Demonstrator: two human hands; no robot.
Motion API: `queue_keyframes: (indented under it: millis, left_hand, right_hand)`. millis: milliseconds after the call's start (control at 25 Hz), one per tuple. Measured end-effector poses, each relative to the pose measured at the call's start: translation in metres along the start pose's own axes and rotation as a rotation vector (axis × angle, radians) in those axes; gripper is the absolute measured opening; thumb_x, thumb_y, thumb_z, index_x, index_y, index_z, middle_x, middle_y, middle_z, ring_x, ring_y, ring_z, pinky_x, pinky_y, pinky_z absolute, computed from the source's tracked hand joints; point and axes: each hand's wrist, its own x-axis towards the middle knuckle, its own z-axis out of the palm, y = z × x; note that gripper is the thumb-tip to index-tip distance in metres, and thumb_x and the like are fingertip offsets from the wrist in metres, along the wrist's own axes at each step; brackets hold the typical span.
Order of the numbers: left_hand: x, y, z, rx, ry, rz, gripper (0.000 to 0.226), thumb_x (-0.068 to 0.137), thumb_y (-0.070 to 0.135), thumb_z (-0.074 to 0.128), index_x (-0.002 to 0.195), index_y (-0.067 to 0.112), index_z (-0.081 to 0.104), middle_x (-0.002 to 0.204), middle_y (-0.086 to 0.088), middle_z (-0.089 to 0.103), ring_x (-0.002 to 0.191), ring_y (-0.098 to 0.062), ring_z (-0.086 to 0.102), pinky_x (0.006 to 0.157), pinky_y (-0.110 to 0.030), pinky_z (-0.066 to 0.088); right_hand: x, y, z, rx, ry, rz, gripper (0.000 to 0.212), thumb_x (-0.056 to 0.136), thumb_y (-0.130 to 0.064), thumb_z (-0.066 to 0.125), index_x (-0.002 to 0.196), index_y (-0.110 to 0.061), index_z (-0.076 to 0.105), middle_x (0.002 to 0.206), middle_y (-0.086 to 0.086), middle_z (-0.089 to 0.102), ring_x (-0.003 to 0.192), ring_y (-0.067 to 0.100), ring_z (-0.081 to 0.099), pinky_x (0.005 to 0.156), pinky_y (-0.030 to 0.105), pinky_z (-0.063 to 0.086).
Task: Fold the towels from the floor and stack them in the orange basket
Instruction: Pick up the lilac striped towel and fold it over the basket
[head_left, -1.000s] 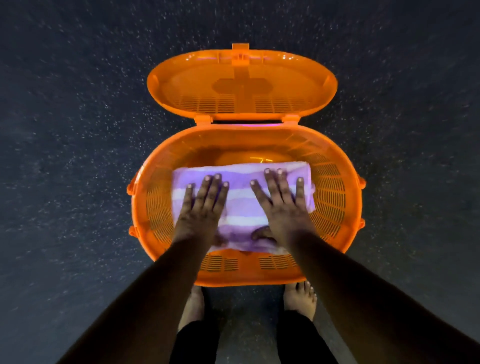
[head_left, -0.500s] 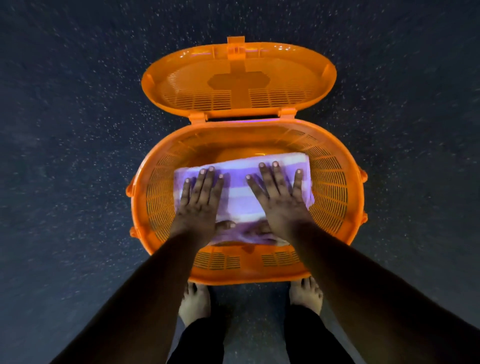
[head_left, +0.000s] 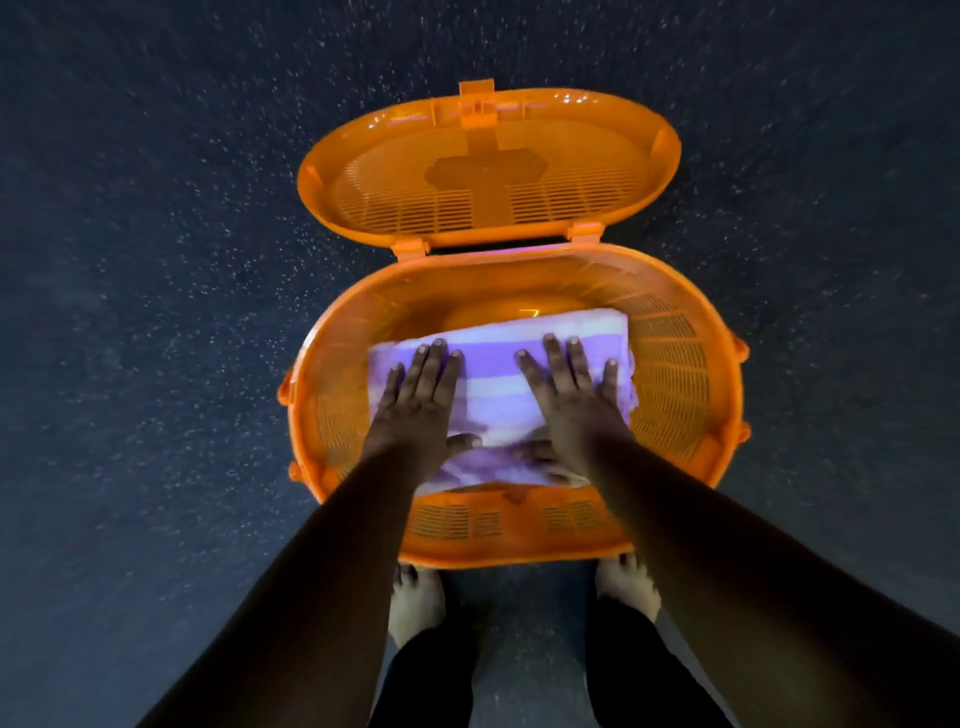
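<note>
Both hands are down inside the orange basket (head_left: 675, 384), flat on a folded towel (head_left: 493, 384) with purple and white stripes. The left hand (head_left: 415, 405) lies palm down on the left part of the towel, fingers straight and close together, pointing away from the person, the thumb stuck out to the side on the cloth. It grasps nothing; it only presses. The right hand (head_left: 576, 405) does the same on the right part, fingers straight and a little spread, palm on the cloth, nothing clenched in it. The two hands sit side by side with a strip of towel showing between them.

The towel lies in the basket's hollow, its near edge just beside the front wall, its far edge short of the back wall, where bare orange bottom shows. Its right end comes close to the slatted side wall.

The lid (head_left: 488, 171) stands open behind the basket, hinged at the back rim, its ribbed inner side facing the camera.

The basket stands on a dark speckled floor (head_left: 156, 312). Two bare feet, the left foot (head_left: 415, 603) and the right foot (head_left: 626, 587), stand just at the near wall, with dark trouser legs (head_left: 426, 680) below them.
</note>
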Motion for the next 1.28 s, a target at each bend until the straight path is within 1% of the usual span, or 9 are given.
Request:
queue_keyframes:
  millis: [80, 160, 280, 400, 600, 880, 1120, 1200, 1280]
  left_hand:
    - [-0.024, 0.015, -0.033, -0.087, -0.097, -0.096, 0.107, 0.09, 0.065, 0.06, 0.161, 0.02, -0.006, 0.171, -0.009, -0.007, 0.159, -0.026, 0.002, 0.127, -0.046, 0.006]
    - [-0.054, 0.034, -0.074, -0.13, -0.202, -0.151, 0.103, 0.093, 0.066, 0.056, 0.163, 0.027, -0.009, 0.171, -0.005, -0.016, 0.159, -0.027, 0.002, 0.129, -0.044, 0.005]
    - [-0.097, 0.064, -0.14, -0.214, -0.301, -0.215, 0.108, 0.088, 0.066, 0.062, 0.164, 0.027, -0.005, 0.172, -0.002, -0.01, 0.159, -0.028, 0.009, 0.127, -0.043, 0.013]
    - [-0.154, 0.104, -0.229, -0.262, -0.309, -0.262, 0.11, 0.086, 0.066, 0.065, 0.165, 0.026, 0.0, 0.173, -0.002, -0.004, 0.158, -0.029, 0.013, 0.126, -0.041, 0.015]
    - [-0.25, 0.164, -0.373, -0.19, -0.269, -0.178, 0.107, 0.086, 0.063, 0.067, 0.165, 0.025, 0.005, 0.173, -0.002, 0.003, 0.158, -0.025, 0.012, 0.125, -0.039, 0.016]
    - [-0.334, 0.227, -0.481, 0.012, -0.236, 0.173, 0.11, 0.084, 0.072, 0.063, 0.165, 0.025, 0.005, 0.173, -0.003, 0.003, 0.159, -0.026, 0.01, 0.127, -0.044, 0.015]
    - [-0.399, 0.301, -0.52, 0.314, -0.24, 0.637, 0.109, 0.085, 0.073, 0.061, 0.165, 0.021, 0.006, 0.173, -0.006, 0.006, 0.158, -0.026, 0.012, 0.127, -0.043, 0.018]
    - [-0.414, 0.322, -0.521, 0.358, -0.265, 0.699, 0.11, 0.085, 0.073, 0.061, 0.165, 0.021, 0.006, 0.173, -0.006, 0.007, 0.158, -0.027, 0.014, 0.127, -0.043, 0.019]
    - [-0.459, 0.367, -0.51, 0.445, -0.279, 0.86, 0.111, 0.084, 0.075, 0.06, 0.165, 0.022, 0.006, 0.173, -0.005, 0.007, 0.158, -0.026, 0.015, 0.127, -0.044, 0.019]
  right_hand:
    - [-0.03, -0.008, -0.021, 0.134, -0.045, 0.044, 0.11, 0.086, -0.073, 0.057, 0.163, -0.027, -0.007, 0.171, 0.008, -0.014, 0.158, 0.034, -0.008, 0.12, 0.07, 0.011]
    - [-0.069, -0.017, -0.051, 0.266, -0.049, 0.107, 0.101, 0.09, -0.068, 0.056, 0.164, -0.026, 0.0, 0.172, 0.007, -0.005, 0.158, 0.031, 0.0, 0.122, 0.064, 0.012]
    - [-0.131, -0.03, -0.099, 0.437, -0.068, 0.223, 0.104, 0.089, -0.067, 0.061, 0.164, -0.027, 0.002, 0.172, 0.005, 0.001, 0.158, 0.029, 0.006, 0.122, 0.06, 0.016]
    - [-0.216, -0.044, -0.166, 0.46, -0.049, 0.278, 0.112, 0.083, -0.072, 0.064, 0.164, -0.026, 0.001, 0.172, 0.006, 0.003, 0.158, 0.03, 0.006, 0.12, 0.062, 0.021]
    - [-0.374, -0.064, -0.267, 0.536, 0.042, 0.333, 0.119, 0.076, -0.074, 0.07, 0.163, -0.026, 0.005, 0.17, 0.01, 0.009, 0.156, 0.033, 0.012, 0.12, 0.059, 0.024]
    - [-0.553, -0.09, -0.318, 0.598, 0.269, 0.513, 0.123, 0.073, -0.077, 0.069, 0.163, -0.02, 0.007, 0.168, 0.012, 0.018, 0.154, 0.032, 0.02, 0.122, 0.055, 0.023]
    - [-0.696, -0.135, -0.278, 0.811, 0.476, 0.887, 0.125, 0.073, -0.078, 0.068, 0.163, -0.017, 0.006, 0.167, 0.009, 0.019, 0.154, 0.029, 0.018, 0.124, 0.053, 0.022]
    - [-0.728, -0.141, -0.266, 0.84, 0.511, 0.939, 0.125, 0.073, -0.08, 0.066, 0.163, -0.017, 0.006, 0.168, 0.009, 0.018, 0.155, 0.029, 0.017, 0.123, 0.054, 0.022]
    - [-0.796, -0.162, -0.232, 0.913, 0.597, 1.111, 0.125, 0.074, -0.082, 0.064, 0.163, -0.019, 0.005, 0.168, 0.009, 0.017, 0.155, 0.029, 0.016, 0.124, 0.054, 0.022]
